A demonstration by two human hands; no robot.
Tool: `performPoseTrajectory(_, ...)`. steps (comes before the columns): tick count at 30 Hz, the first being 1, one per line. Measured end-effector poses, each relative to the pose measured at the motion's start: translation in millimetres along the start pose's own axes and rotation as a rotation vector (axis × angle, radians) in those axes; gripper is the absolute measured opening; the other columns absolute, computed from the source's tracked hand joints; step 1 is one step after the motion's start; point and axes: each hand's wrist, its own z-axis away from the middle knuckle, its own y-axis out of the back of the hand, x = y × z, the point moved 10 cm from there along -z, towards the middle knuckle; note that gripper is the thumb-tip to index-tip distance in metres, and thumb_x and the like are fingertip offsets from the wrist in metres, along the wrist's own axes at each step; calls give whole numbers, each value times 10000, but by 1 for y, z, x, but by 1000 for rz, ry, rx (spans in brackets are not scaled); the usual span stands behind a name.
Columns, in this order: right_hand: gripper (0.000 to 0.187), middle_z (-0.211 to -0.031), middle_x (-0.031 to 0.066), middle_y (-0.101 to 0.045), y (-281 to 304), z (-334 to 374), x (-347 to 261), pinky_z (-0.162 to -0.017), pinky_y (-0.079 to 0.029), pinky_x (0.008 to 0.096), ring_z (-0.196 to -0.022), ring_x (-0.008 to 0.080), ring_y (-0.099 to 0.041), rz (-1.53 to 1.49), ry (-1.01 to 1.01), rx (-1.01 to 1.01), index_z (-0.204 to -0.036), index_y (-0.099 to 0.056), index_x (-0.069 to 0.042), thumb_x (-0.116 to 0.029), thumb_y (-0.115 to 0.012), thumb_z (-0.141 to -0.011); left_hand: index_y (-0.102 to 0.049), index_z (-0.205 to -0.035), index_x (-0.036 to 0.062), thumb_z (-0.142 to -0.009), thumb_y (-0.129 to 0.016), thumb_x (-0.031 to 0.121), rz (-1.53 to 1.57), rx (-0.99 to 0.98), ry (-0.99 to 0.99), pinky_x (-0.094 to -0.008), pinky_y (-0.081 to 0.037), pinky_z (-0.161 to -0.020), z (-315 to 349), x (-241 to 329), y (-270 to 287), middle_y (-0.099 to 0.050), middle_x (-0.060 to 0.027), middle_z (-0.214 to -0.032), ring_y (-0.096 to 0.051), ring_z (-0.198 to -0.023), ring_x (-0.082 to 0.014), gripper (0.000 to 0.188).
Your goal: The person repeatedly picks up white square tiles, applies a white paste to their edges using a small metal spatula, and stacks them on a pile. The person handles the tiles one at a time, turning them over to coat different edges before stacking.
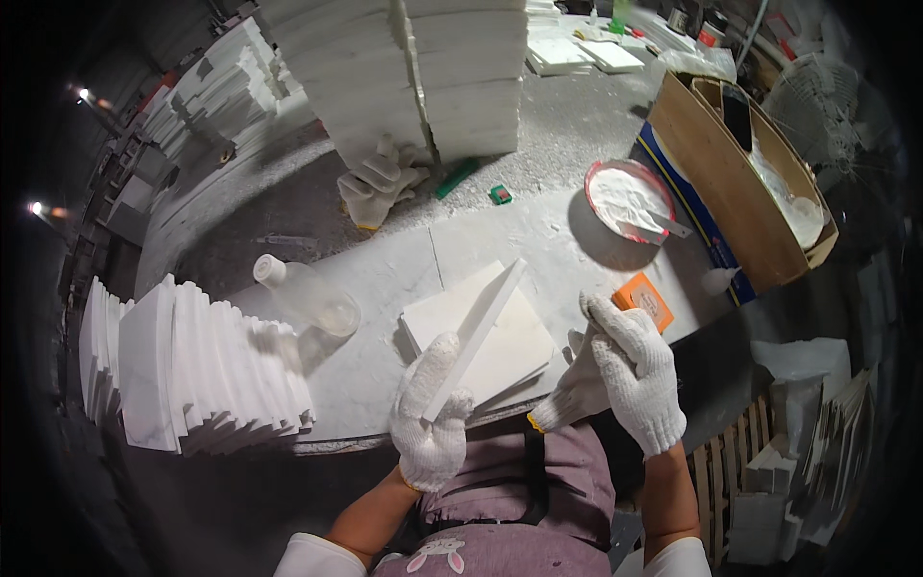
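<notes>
My left hand (pixel 432 413), in a white knit glove, grips a thin white stone tile (pixel 478 337) near its lower end. The tile is tipped nearly on edge above a low stack of white tiles (pixel 514 337). To the right, my gloved right hand (pixel 636 370) has its fingers bent and pressed together. Whatever they may hold is hidden. Beneath that hand a loose white glove (pixel 567 392) with a yellow cuff edge lies at the table's front edge. An orange square block (pixel 644 302) sits just beyond my right fingers.
A row of upright white tiles (pixel 207 370) stands at left, beside a clear bottle (pixel 312 300). Far right are a bowl of white powder (pixel 625 197) with a scraper and a cardboard box (pixel 731 183). Tall stone stacks (pixel 385 77) and another glove (pixel 380 188) stand behind.
</notes>
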Motion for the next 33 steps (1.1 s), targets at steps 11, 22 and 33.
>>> performPoseTrajectory(11,424,-846,79,-616,-39,-56,-72,-672,-491,398,-728,273,-622,522,404,-100,-1182,-676,-140,-116,-742,-764,-538,-1382,-47,-934,-593,-36,36,30,64,-367,-516,-980,-1,-7,-3,-627,-208,-1302,-640,-1160,-311,452)
performPoseTrajectory(22,480,-888,28,-584,-68,-45,-108,-739,-485,394,-753,215,-608,670,539,-149,-1205,-657,-182,-86,-687,-735,-540,-1373,-55,-961,-636,16,12,101,92,-317,-546,-921,-7,-6,14,-621,-195,-1306,-653,-1107,-251,429)
performPoseTrajectory(33,411,-823,49,-567,-64,-69,-108,-669,-469,381,-718,226,-591,765,548,-107,-1184,-665,-185,-149,-692,-775,-550,-1370,-53,-974,-570,14,53,101,93,-270,-542,-802,-14,0,14,-638,-155,-1242,-637,-906,-138,401)
